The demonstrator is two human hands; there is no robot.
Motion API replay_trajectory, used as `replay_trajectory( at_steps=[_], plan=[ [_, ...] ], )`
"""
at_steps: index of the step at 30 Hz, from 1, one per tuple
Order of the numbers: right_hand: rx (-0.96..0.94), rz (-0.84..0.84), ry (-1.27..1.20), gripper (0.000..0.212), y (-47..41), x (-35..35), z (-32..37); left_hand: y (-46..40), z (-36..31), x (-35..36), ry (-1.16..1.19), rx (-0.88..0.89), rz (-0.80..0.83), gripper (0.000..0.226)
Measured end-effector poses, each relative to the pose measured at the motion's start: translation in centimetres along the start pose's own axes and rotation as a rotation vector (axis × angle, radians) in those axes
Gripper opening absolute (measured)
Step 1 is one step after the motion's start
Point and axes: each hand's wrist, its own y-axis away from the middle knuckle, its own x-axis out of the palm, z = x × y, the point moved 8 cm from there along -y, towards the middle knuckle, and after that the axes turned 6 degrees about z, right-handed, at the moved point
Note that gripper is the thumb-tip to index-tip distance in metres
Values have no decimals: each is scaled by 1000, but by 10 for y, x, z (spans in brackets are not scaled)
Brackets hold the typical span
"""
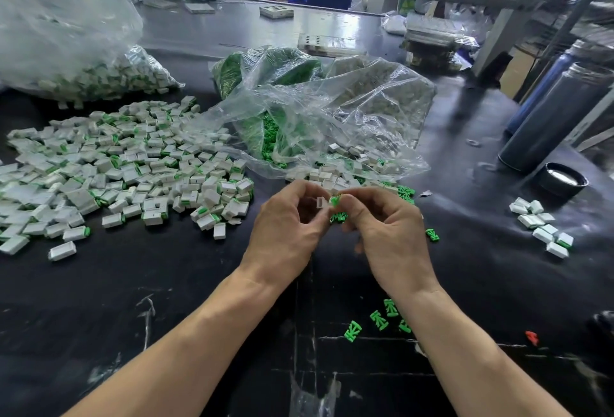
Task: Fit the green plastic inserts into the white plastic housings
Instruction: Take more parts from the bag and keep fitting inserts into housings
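Head view: both hands were raised just above the black table point(133, 317).
Left hand point(287, 234): pinched a white housing point(321, 202) at its fingertips.
Right hand point(385, 234): pinched a green insert point(335, 200), its tip touching the housing's open end.
Spare inserts point(339, 217): held under the right fingers.
Assembled pile point(126, 164): lay to the left.
Loose inserts point(378, 320): lay near the right forearm.

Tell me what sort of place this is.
Most likely a small factory's manual assembly bench. A big heap of white housings with green inserts covers the black table, clear bags of loose parts lie open, and both hands are joining a pair.
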Motion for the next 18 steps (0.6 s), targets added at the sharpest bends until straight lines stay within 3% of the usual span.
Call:
replay_trajectory(
  at_steps=[5, 11, 18],
  plan=[
    [-11, -2, -55, 13, -2, -2, -3, 1, -6, 3, -50, 27, 38, 7],
    [-35, 15, -21, 17, -3, -1, -2, 3, -13, 4, -2, 41, 104, 22],
    [-45, 18, 31, 19, -3, -1, -1, 4, -7, 1, 129, -7, 95, 7]
  ],
)
